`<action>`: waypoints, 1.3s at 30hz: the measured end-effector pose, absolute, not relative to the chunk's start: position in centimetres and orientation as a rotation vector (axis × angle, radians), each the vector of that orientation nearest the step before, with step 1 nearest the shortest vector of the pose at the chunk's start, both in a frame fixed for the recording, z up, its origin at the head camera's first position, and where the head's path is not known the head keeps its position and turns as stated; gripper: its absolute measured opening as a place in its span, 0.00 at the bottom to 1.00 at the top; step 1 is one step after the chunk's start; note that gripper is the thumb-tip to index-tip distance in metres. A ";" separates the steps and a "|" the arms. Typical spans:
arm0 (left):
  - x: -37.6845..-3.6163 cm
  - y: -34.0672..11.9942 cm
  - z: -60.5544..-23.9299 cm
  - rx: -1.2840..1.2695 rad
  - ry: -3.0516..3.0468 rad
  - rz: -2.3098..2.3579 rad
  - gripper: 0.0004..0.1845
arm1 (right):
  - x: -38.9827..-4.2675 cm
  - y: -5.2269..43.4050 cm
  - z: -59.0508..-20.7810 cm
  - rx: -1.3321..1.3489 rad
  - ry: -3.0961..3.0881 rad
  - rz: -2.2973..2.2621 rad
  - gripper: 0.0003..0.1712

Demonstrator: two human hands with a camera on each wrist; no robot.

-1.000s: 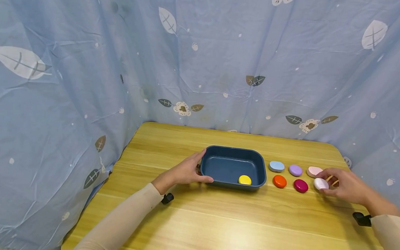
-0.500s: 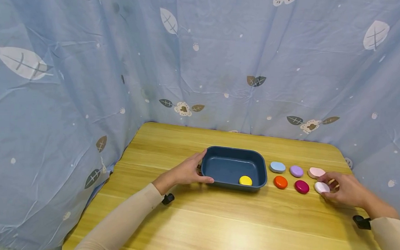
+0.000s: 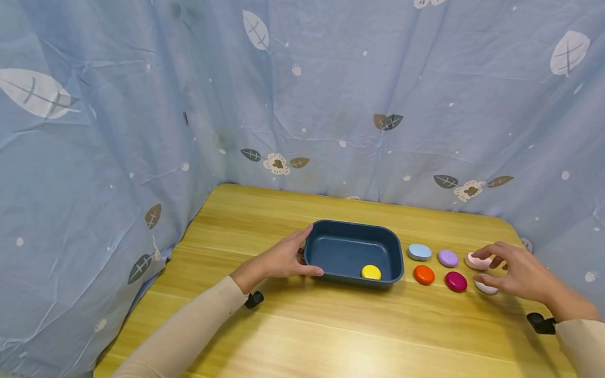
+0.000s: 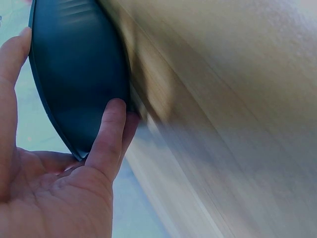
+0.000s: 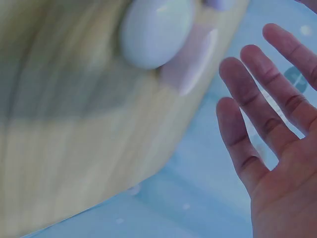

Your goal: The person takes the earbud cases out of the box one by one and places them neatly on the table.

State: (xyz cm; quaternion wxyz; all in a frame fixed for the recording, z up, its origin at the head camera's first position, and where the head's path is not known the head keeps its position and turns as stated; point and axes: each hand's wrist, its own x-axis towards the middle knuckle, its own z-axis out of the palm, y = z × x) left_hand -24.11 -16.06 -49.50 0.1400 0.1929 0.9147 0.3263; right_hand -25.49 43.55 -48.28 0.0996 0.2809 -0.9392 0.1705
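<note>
My left hand [image 3: 282, 259] grips the left end of a dark blue rectangular tray [image 3: 349, 281]; in the left wrist view, thumb and fingers lie along opposite sides of the tray [image 4: 74, 74]. Inside the tray sits a yellow round piece [image 3: 371, 272], near the front right corner. My right hand [image 3: 522, 273] hovers over a glossy white round piece [image 3: 487, 287] and a pale pink oval piece [image 3: 477, 262], partly covering both. In the right wrist view, its fingers are spread, apart from the white piece [image 5: 157, 32].
Between the tray and my right hand, several smooth pieces lie in two rows: light blue [image 3: 420, 252], lilac [image 3: 448, 258], orange [image 3: 424, 274] and dark pink [image 3: 456, 281]. The wooden table [image 3: 317, 334] meets a blue patterned curtain [image 3: 325, 101] behind and at the sides.
The fingers of my right hand were around the white piece; they have let go and risen, shifting slightly back and left. The white piece stays on the table. My left hand has not moved.
</note>
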 end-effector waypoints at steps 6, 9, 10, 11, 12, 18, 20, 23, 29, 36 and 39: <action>-24.1 -16.1 -49.5 0.562 2.645 0.938 0.72 | -26.2 40.7 -46.5 0.847 -2.790 0.443 0.32; -24.1 -16.2 -49.5 0.568 2.644 0.942 0.72 | -26.6 39.1 -45.6 0.843 -2.824 0.422 0.33; -24.1 -16.2 -49.5 0.570 2.643 0.944 0.72 | -26.7 38.5 -45.4 0.847 -2.830 0.423 0.33; -24.1 -16.2 -49.5 0.572 2.644 0.943 0.72 | -26.8 38.0 -45.1 0.855 -2.838 0.421 0.33; -24.2 -16.2 -49.5 0.573 2.643 0.945 0.72 | -26.9 37.4 -44.9 0.866 -2.839 0.420 0.33; -24.2 -16.2 -49.6 0.575 2.645 0.946 0.72 | -27.8 34.4 -44.1 1.012 -2.807 0.456 0.35; -24.2 -16.2 -49.6 0.577 2.645 0.947 0.71 | -28.1 33.3 -44.0 1.049 -2.813 0.463 0.36; -24.2 -16.2 -49.7 0.584 2.646 0.948 0.72 | -28.5 31.6 -44.0 1.094 -2.832 0.451 0.37; -24.3 -16.3 -49.9 0.590 2.656 0.931 0.72 | -29.4 28.2 -43.9 1.219 -2.860 0.403 0.40; -24.2 -16.2 -50.0 0.585 2.665 0.926 0.72 | -30.2 24.7 -43.5 1.404 -2.886 0.364 0.40; -24.2 -16.2 -49.9 0.585 2.667 0.926 0.72 | -30.5 23.4 -43.4 1.481 -2.902 0.333 0.40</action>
